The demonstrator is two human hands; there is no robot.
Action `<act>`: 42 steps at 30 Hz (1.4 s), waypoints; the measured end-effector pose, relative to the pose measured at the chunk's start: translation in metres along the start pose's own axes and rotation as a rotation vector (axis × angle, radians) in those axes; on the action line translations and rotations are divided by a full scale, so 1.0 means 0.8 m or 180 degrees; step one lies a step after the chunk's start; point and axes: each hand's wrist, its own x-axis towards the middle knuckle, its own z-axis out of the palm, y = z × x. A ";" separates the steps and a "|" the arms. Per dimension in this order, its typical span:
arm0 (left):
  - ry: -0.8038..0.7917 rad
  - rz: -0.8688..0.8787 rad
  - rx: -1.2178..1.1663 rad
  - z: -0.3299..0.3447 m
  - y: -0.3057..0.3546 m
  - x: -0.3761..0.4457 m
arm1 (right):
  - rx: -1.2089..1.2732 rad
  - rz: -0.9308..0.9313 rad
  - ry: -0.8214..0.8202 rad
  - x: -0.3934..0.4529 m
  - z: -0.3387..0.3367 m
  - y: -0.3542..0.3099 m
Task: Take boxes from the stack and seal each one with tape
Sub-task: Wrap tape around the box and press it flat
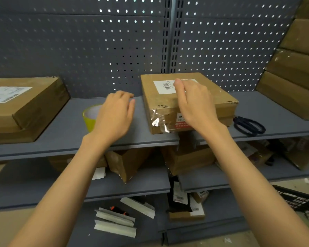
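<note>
On the shelf [64,122], tape roll [89,120] sits just left of box [168,104], under left hand [114,118]; fingers loose, holding nothing. Right hand [194,104] rests relaxed on the box.

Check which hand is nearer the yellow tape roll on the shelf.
Left. The left hand hovers directly over the tape roll, partly covering it, fingers relaxed. The right hand is off to the roll's right, over the middle box.
</note>
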 end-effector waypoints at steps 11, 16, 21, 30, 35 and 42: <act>-0.0469 0.0861 -0.0235 0.037 0.058 -0.003 | -0.0081 -0.0694 -0.1296 -0.021 0.033 0.010; -0.0687 0.0613 -0.0295 0.032 0.051 -0.004 | -0.0474 -0.0730 -0.1055 -0.026 0.035 0.035; -0.0731 0.0378 -0.0151 0.027 0.048 -0.008 | -0.0469 -0.0737 -0.1126 -0.022 0.032 0.039; -0.0095 0.0267 -0.0086 0.027 0.064 0.007 | -0.0131 -0.0643 -0.1095 -0.009 0.009 0.045; -0.0437 0.0670 -0.0409 0.045 0.051 0.004 | -0.0083 -0.0869 -0.0967 -0.009 0.034 0.037; -0.0870 0.0519 -0.0431 0.026 0.012 -0.002 | 0.0043 -0.0713 -0.0943 -0.003 0.020 0.060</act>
